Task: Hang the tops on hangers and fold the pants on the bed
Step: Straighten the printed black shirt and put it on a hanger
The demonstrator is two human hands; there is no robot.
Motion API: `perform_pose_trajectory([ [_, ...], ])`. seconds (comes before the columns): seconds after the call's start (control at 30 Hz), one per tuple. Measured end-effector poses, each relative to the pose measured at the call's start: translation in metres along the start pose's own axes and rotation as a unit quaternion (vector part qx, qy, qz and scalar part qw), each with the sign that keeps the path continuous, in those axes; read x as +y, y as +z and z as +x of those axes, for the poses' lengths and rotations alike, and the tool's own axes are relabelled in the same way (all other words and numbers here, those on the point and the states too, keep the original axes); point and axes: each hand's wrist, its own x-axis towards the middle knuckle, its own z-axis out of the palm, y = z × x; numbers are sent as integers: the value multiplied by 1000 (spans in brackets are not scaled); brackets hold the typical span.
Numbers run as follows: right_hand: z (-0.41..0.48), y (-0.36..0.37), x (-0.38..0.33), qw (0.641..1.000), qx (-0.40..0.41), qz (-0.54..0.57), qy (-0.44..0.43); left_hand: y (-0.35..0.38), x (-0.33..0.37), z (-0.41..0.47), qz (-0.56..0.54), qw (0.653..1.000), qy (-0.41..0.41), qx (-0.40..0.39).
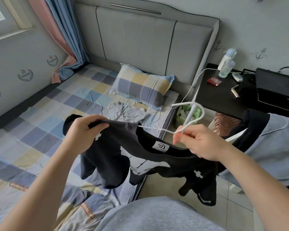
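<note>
Black top [110, 157], white graphic print and small white crosses; held in the air between both hands, over the edge of the bed [40, 114].
Neck label [160, 146]: white square with a round logo, no legible words.
Bedsheet below the left forearm: orange strip of lettering [17, 186], too blurred to read.
Left hand [85, 130]: fingers curled, gripping one shoulder of the top.
Right hand [202, 142]: thumb and fingers pinching the white hanger [158, 129] at its neck.
Hanger: one arm runs leftward from the right hand into the neck opening; hook points up and away, beyond the right hand.
Top's shoulder line runs hand to hand, body hanging down.
</note>
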Motion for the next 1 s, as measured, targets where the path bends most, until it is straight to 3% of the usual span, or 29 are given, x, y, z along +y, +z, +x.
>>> perform_pose_trajectory([
  [0.23,15,-1,11,993,-44,-85,74,-8,-6,-3,-73,996,13,45],
  [0.33,17,5,10,995,-3,-78,59,-8,-9,-7,-77,994,26,70],
  [0.43,17,11,6,996,64,-60,11,-7,-17,-1,-35,995,-29,87],
  [0.53,18,19,0,998,64,-11,-27,0,-17,0,67,992,-78,75],
  [0.67,20,23,-4,998,56,-1,-30,14,-1,-6,97,995,29,-16],
  [0.77,20,23,-5,998,56,-21,-30,22,10,-7,62,994,44,-83],
  [0.9,17,19,-4,997,58,-53,-25,17,20,-5,-24,986,-33,-161],
  [1.0,16,19,-1,995,55,-71,-30,8,34,-3,-50,952,-156,-258],
])
